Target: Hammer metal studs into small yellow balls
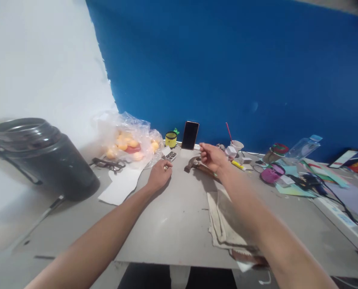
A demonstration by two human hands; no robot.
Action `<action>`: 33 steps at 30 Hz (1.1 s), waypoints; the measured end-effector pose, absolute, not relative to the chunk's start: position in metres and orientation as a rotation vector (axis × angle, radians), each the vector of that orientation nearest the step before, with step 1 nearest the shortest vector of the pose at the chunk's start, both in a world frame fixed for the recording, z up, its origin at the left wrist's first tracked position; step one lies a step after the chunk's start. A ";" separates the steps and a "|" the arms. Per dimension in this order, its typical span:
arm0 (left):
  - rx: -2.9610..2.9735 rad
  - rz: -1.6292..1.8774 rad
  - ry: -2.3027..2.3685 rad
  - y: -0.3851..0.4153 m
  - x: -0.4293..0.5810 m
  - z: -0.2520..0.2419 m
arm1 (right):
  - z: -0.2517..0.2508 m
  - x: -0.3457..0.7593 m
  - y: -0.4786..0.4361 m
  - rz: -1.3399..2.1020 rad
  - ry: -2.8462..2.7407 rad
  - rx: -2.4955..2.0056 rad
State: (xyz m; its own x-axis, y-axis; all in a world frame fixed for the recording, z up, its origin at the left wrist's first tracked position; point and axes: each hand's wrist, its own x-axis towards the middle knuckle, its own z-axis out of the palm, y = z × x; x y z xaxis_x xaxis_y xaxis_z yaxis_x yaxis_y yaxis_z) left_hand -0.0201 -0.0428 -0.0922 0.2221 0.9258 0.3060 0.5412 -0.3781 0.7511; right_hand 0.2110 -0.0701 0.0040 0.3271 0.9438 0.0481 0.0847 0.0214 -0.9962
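My left hand [159,175] rests on the table with its fingers curled. A small shiny gold-coloured thing shows at its fingers; whether it is worn or held I cannot tell. Just beyond lies a small open white box [171,156] full of tiny dark pieces. My right hand [213,156] is raised with thumb and fingertips pinched together; anything between them is too small to make out. Beneath it a claw hammer [192,163] lies on the table, its handle partly hidden by my hand and wrist. A folded beige cloth [224,220] lies beside my right forearm.
A dark phone [190,135] leans upright by the blue wall. At left stand a large dark flask [46,160], eyeglasses [110,163] and a plastic bag of orange-yellow balls [127,142]. To the right are a yellow cutter [238,165], a pink cup [272,173], papers, cables and a power strip [341,218].
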 end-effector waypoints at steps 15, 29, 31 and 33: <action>2.131 0.958 1.341 -0.042 -0.019 -0.093 | -0.007 0.105 0.002 0.088 -2.185 -2.121; 2.115 0.955 1.338 -0.037 -0.018 -0.093 | -0.020 0.110 0.007 0.028 -2.296 -2.117; 2.117 0.947 1.355 -0.037 -0.017 -0.093 | -0.020 0.110 0.007 0.035 -2.292 -2.115; 2.112 0.935 1.372 -0.038 -0.016 -0.093 | -0.020 0.111 0.006 0.041 -2.285 -2.118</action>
